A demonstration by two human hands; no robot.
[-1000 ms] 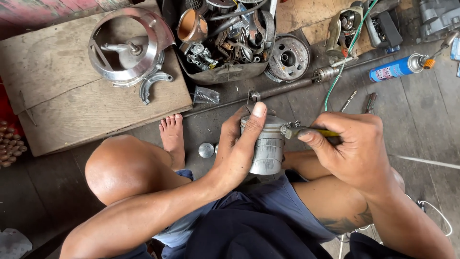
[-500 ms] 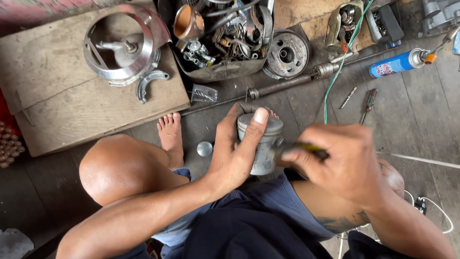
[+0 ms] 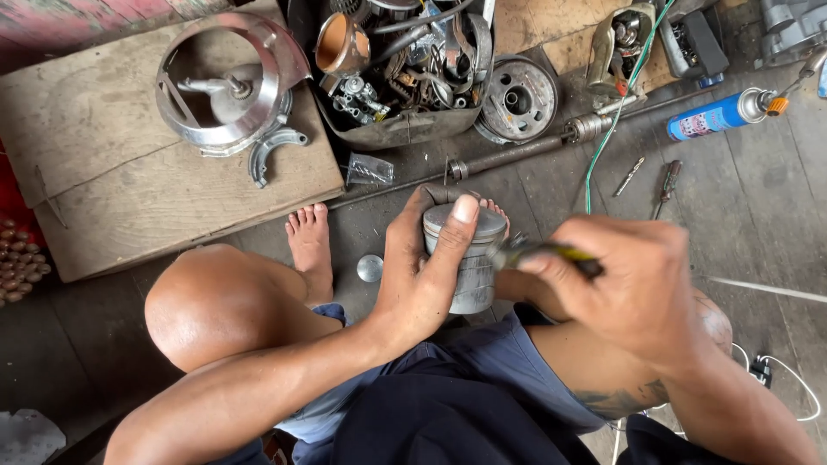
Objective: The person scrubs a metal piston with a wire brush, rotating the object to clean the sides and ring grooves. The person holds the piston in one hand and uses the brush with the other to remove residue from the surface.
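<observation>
My left hand (image 3: 422,267) is wrapped around a grey metal cylinder, a piston-like part (image 3: 469,263), with the thumb lying over its top rim. My right hand (image 3: 633,280) grips a small brush with a yellow handle (image 3: 538,251). The brush's bristled tip touches the upper right side of the cylinder. Both hands hover above my lap, between my bare knees. One bare foot (image 3: 310,241) rests on the floor just left of the cylinder.
A wooden board (image 3: 112,172) carries a round shiny metal housing (image 3: 228,82). A tub of mixed engine parts (image 3: 401,73), a brake drum (image 3: 517,99), a long steel rod (image 3: 534,146), a blue spray can (image 3: 719,114), a green wire, screwdrivers and a small round cap (image 3: 369,268) lie about.
My right hand moved the brush from the cylinder's top edge down along its right side and back up a little. My left hand turned the cylinder slightly and kept hold.
</observation>
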